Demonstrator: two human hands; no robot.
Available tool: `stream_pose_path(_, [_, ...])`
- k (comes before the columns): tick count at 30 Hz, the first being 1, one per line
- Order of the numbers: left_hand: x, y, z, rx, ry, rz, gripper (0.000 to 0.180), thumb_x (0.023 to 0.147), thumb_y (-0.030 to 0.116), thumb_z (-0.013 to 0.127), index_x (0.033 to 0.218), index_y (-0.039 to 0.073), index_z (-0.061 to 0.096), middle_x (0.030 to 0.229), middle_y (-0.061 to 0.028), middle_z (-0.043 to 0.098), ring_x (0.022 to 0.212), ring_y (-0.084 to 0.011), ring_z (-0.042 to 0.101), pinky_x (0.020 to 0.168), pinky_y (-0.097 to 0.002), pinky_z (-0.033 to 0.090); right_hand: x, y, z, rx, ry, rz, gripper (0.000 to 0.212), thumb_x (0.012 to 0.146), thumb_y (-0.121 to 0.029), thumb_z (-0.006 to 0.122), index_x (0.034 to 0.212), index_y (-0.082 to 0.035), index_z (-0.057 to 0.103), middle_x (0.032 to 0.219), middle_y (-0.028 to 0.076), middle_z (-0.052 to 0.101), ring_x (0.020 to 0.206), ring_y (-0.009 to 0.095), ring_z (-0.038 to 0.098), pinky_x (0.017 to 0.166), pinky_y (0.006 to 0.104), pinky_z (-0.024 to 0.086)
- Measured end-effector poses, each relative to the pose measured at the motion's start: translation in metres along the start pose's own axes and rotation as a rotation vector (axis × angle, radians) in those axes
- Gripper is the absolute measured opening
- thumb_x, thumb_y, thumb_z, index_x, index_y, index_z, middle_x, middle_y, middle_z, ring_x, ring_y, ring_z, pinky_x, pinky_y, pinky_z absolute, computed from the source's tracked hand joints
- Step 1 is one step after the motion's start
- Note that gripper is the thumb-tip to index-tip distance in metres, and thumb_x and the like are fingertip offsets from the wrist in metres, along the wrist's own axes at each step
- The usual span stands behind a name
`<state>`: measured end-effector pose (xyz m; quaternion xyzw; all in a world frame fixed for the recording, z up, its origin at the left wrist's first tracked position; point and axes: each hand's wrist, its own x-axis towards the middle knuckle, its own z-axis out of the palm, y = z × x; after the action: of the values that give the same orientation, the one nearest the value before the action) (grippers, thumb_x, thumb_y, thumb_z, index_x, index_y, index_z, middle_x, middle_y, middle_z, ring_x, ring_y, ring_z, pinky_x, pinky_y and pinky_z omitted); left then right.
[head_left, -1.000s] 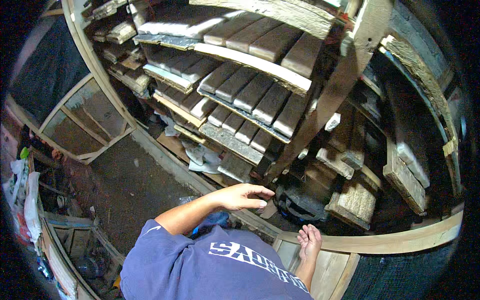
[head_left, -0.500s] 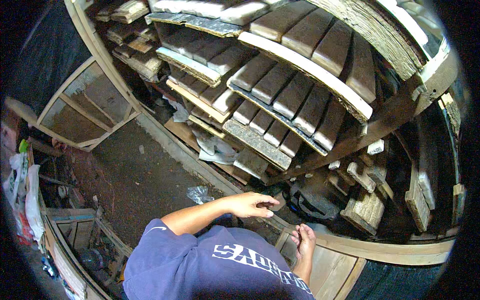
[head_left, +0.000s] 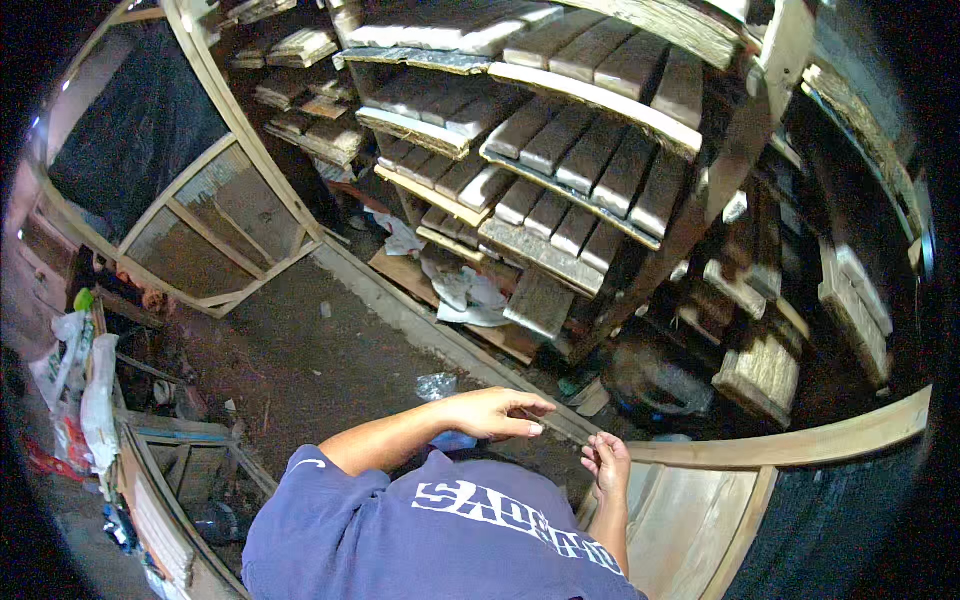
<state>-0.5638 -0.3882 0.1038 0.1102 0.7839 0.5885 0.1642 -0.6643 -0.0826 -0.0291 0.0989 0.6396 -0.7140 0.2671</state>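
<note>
My left hand (head_left: 495, 412) is held out in front of my body, thumb apart from loosely bent fingers, with nothing in it. To the right, my right hand (head_left: 607, 463) is raised with its fingers half curled but apart. I see nothing held there. Closest to the right hand is a wooden frame (head_left: 780, 455) with a pale panel. Beyond both hands stands a rack of wooden boards (head_left: 600, 100), bearing rows of dark, brick-shaped blocks (head_left: 555, 150). Neither hand touches the rack.
A low concrete curb (head_left: 375, 295) runs along the rack's foot beside a dark dirt floor (head_left: 300, 350). On the left stand a wooden-framed mesh door (head_left: 205, 225) and hanging plastic bags (head_left: 100, 400). Crumpled clear plastic (head_left: 436, 386) lies near my left forearm.
My view has turned a little, so the rack, the mesh door and the bags sit farther right in it. Both hands keep nearly the same pose, with nothing taken hold of.
</note>
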Motion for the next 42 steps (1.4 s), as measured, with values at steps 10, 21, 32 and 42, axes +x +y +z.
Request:
stream_pose_path(10, [-0.053, 0.016, 0.037, -0.021, -0.031, -0.135, 0.064, 0.099, 0.039, 0.061, 0.15, 0.006, 0.041, 0.146, -0.0166, 0.051, 0.13, -0.025, 0.051, 0.108, -0.0397, 0.042, -0.032, 0.072, -0.035, 0.017, 0.028, 0.161, 0.022, 0.094, -0.021, 0.068, 0.11, -0.008, 0.06, 0.094, 0.006, 0.069, 0.073, 0.015, 0.067, 0.059, 0.0285, 0.057])
stream_pose_path(21, [-0.147, -0.032, -0.018, -0.105, 0.153, -0.012, 0.06, 0.098, 0.037, 0.063, 0.146, 0.006, 0.046, 0.141, -0.0155, 0.056, 0.123, -0.0245, 0.057, 0.104, -0.0383, 0.045, -0.01, 0.049, 0.051, -0.116, 0.003, 0.056, 0.014, 0.097, -0.015, 0.062, 0.107, -0.005, 0.06, 0.092, 0.007, 0.067, 0.07, 0.016, 0.066, 0.054, 0.027, 0.057])
stream_pose_path(32, [-0.324, -0.129, -0.121, -0.477, 0.394, -0.107, 0.054, 0.099, 0.019, 0.063, 0.147, 0.005, 0.045, 0.143, -0.0124, 0.054, 0.128, -0.0215, 0.053, 0.11, -0.0371, 0.041, -0.03, 0.066, 0.321, -0.437, -0.299, 0.106, 0.021, 0.093, -0.02, 0.071, 0.107, -0.006, 0.063, 0.089, 0.003, 0.066, 0.08, 0.014, 0.065, 0.066, 0.0311, 0.054])
stream_pose_path(42, [-0.371, -0.153, -0.17, -0.537, 0.469, -0.075, 0.057, 0.099, 0.021, 0.063, 0.149, 0.003, 0.041, 0.144, -0.0148, 0.052, 0.129, -0.0234, 0.053, 0.109, -0.0373, 0.042, -0.017, 0.089, 0.388, -0.567, -0.362, 0.074, 0.021, 0.092, -0.023, 0.073, 0.102, -0.006, 0.064, 0.087, 0.0, 0.064, 0.076, 0.012, 0.062, 0.067, 0.0295, 0.053])
